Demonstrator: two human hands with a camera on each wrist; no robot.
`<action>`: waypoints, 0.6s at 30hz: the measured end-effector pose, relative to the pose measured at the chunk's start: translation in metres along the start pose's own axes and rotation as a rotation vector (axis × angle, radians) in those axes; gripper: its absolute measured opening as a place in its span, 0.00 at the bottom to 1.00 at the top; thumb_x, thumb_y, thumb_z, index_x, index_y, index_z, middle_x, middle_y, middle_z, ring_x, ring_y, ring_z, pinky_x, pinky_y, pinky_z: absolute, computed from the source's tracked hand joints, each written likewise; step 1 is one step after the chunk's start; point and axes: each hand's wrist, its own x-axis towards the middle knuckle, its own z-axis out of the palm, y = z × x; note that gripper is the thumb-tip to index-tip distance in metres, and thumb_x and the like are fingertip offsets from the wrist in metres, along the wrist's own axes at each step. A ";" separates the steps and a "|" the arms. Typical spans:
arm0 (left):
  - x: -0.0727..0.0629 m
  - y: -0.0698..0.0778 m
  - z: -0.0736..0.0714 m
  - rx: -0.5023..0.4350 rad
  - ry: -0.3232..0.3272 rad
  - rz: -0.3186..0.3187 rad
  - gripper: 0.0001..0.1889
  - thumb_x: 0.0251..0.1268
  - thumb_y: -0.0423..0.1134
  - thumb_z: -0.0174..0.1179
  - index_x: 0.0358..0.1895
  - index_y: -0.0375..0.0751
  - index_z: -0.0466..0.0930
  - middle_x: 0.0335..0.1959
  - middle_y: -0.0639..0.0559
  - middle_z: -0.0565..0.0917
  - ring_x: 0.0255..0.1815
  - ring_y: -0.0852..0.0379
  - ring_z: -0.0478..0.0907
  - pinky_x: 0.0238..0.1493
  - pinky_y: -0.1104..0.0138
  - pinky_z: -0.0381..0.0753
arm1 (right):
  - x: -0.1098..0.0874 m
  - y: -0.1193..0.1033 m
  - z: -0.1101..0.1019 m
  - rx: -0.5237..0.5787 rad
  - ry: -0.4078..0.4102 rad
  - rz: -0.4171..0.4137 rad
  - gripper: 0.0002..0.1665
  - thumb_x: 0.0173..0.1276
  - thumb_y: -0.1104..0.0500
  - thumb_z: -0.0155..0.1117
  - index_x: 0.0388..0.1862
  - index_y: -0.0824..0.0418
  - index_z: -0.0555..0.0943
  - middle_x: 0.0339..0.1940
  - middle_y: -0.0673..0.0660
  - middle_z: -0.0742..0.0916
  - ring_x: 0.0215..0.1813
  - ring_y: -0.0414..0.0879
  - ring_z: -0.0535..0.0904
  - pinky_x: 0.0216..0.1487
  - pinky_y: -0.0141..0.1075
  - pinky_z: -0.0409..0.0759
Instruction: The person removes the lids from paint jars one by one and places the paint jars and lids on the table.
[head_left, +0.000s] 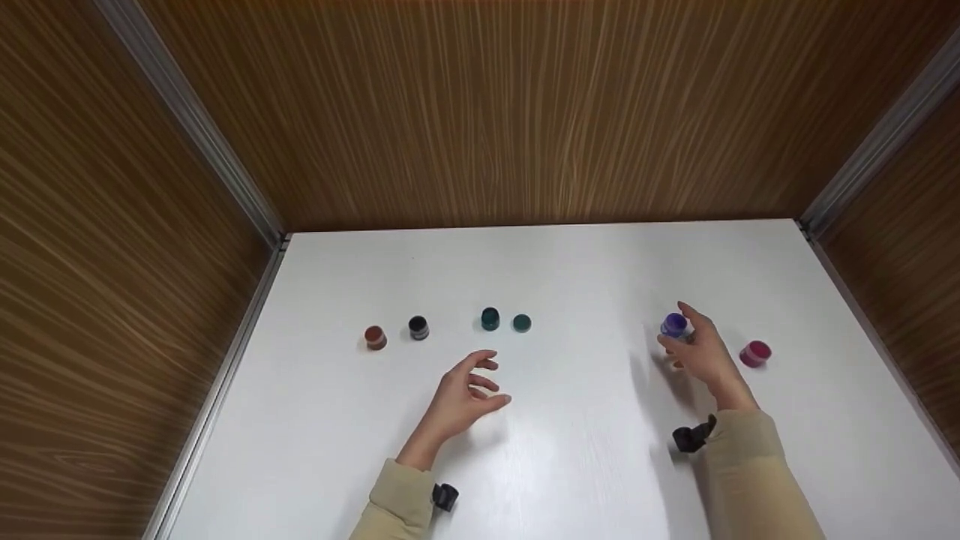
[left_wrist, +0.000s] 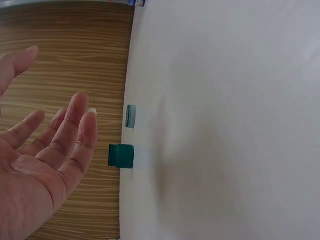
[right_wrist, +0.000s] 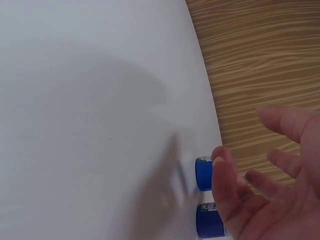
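In the head view my left hand (head_left: 460, 397) hovers over the white table with fingers loosely bent and apart, holding nothing. Beyond its fingertips stands a small dark green paint jar (head_left: 490, 319) without its lid. A flat green lid (head_left: 521, 323) lies just right of that jar. My right hand (head_left: 703, 354) is at a small purple paint jar (head_left: 675, 324), thumb and forefinger on either side of it. The right wrist view shows the fingers spread, next to a blue jar (right_wrist: 204, 174) and a darker blue jar (right_wrist: 209, 220); the fingers partly hide these.
A pink jar (head_left: 755, 353) stands right of my right hand. Farther left are a black-topped jar (head_left: 418, 328) and a reddish-brown jar (head_left: 376, 337). Wood-grain panels (head_left: 480, 112) enclose the table (head_left: 570, 262) at the back and both sides.
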 end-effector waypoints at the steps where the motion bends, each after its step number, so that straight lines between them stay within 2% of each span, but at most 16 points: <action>1: 0.000 0.000 0.000 -0.002 0.002 0.001 0.34 0.57 0.39 0.72 0.67 0.44 0.69 0.57 0.40 0.76 0.45 0.53 0.81 0.47 0.56 0.82 | 0.002 0.000 0.000 -0.006 -0.008 0.007 0.48 0.74 0.59 0.59 0.79 0.66 0.40 0.65 0.80 0.65 0.43 0.63 0.82 0.40 0.45 0.85; 6: 0.000 -0.002 0.000 -0.007 0.005 -0.002 0.33 0.57 0.38 0.72 0.66 0.43 0.69 0.57 0.39 0.75 0.45 0.52 0.81 0.47 0.55 0.82 | 0.009 -0.002 0.001 -0.039 -0.015 0.040 0.48 0.73 0.60 0.59 0.79 0.68 0.41 0.68 0.82 0.60 0.42 0.63 0.84 0.38 0.45 0.85; 9: 0.000 -0.003 0.001 -0.001 0.008 -0.003 0.34 0.57 0.38 0.72 0.67 0.43 0.69 0.57 0.39 0.75 0.45 0.53 0.81 0.45 0.60 0.82 | 0.012 -0.002 0.002 -0.060 0.001 0.061 0.48 0.72 0.61 0.60 0.78 0.69 0.41 0.72 0.81 0.50 0.41 0.61 0.84 0.37 0.43 0.86; 12: 0.001 -0.003 0.002 0.004 0.011 -0.005 0.34 0.57 0.39 0.72 0.67 0.43 0.69 0.57 0.39 0.75 0.45 0.53 0.81 0.44 0.64 0.82 | 0.014 -0.002 0.002 -0.076 0.002 0.092 0.49 0.73 0.61 0.59 0.78 0.71 0.40 0.70 0.83 0.55 0.41 0.58 0.84 0.36 0.40 0.86; 15: 0.002 -0.003 0.004 0.006 0.010 -0.008 0.34 0.57 0.38 0.72 0.67 0.43 0.69 0.57 0.39 0.76 0.44 0.53 0.81 0.44 0.66 0.81 | 0.015 -0.001 0.001 -0.073 -0.011 0.132 0.49 0.74 0.59 0.58 0.77 0.73 0.39 0.65 0.82 0.66 0.41 0.56 0.84 0.37 0.38 0.85; 18: 0.003 -0.003 0.006 -0.001 0.002 -0.011 0.34 0.57 0.38 0.72 0.67 0.44 0.69 0.57 0.39 0.76 0.45 0.53 0.81 0.44 0.67 0.81 | 0.014 0.001 0.001 -0.063 -0.022 0.161 0.49 0.74 0.57 0.57 0.76 0.74 0.38 0.64 0.82 0.67 0.41 0.54 0.83 0.38 0.37 0.85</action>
